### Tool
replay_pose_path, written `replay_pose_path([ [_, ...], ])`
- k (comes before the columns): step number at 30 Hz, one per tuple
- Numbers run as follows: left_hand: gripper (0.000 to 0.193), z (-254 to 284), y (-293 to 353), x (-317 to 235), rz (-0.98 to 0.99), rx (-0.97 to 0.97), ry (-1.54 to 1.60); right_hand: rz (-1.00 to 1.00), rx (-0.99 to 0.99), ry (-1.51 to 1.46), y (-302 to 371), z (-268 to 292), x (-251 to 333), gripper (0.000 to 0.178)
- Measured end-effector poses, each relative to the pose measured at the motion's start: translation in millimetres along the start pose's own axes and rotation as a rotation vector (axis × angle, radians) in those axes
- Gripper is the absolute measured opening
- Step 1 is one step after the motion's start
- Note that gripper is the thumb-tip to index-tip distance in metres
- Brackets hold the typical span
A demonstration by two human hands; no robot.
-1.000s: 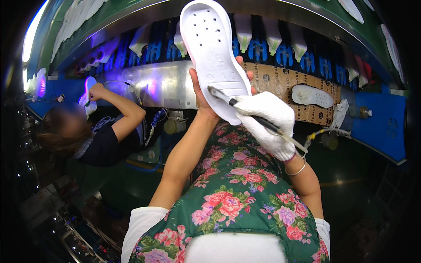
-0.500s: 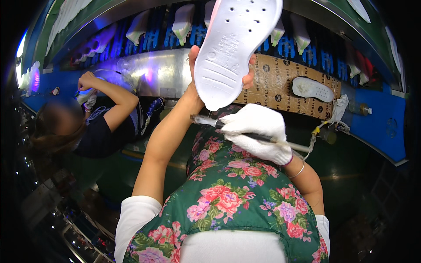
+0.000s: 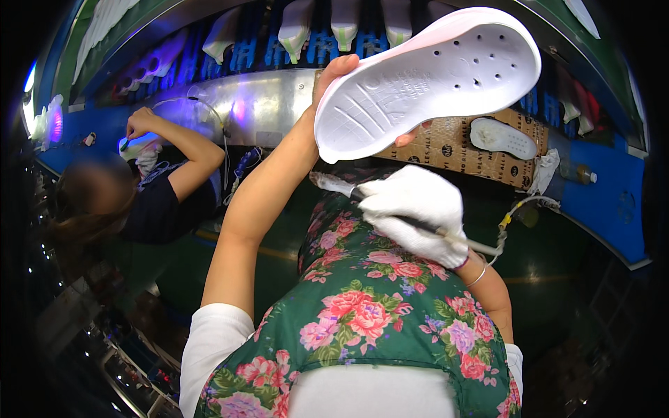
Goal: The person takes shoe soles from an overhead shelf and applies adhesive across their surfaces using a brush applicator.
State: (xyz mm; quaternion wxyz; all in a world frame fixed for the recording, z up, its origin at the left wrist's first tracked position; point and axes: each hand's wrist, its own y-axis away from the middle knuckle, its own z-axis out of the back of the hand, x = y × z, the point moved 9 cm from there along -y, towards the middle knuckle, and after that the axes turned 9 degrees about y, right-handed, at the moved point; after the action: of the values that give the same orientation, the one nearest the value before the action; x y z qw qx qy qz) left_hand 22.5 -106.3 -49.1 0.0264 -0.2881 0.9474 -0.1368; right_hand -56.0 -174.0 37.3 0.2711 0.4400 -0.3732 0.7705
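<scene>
My left hand (image 3: 334, 73) holds a white shoe sole (image 3: 425, 80) raised in front of me, its grooved, perforated underside facing the camera and its toe pointing right. My right hand (image 3: 411, 212), in a white glove, grips a thin brush-like tool (image 3: 334, 186) whose tip points left, just below the sole and apart from it. A thin cord (image 3: 516, 209) runs from the tool's rear end to the right. A green floral apron (image 3: 376, 313) covers my front.
A co-worker (image 3: 160, 198) on the left reaches to a blue conveyor rail (image 3: 90, 150). White shoe forms (image 3: 345, 21) hang in a row above a shiny metal panel (image 3: 268, 104). A cardboard sheet (image 3: 460, 143) carries another white sole (image 3: 503, 137).
My left hand has turned the sole from upright to lying almost sideways, toe to the right. The gloved right hand with the tool has dropped slightly below it.
</scene>
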Motion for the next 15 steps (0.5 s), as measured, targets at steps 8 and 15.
replay_pose_path([
  [8,0.092,-9,-5,-1,0.034,-0.002,-0.042,0.208,-0.080,0.382,-1,-3,17,0.034],
  [15,0.094,-9,0,-9,0.008,0.002,-0.064,-0.009,-0.121,0.174,-11,17,-1,0.025],
])
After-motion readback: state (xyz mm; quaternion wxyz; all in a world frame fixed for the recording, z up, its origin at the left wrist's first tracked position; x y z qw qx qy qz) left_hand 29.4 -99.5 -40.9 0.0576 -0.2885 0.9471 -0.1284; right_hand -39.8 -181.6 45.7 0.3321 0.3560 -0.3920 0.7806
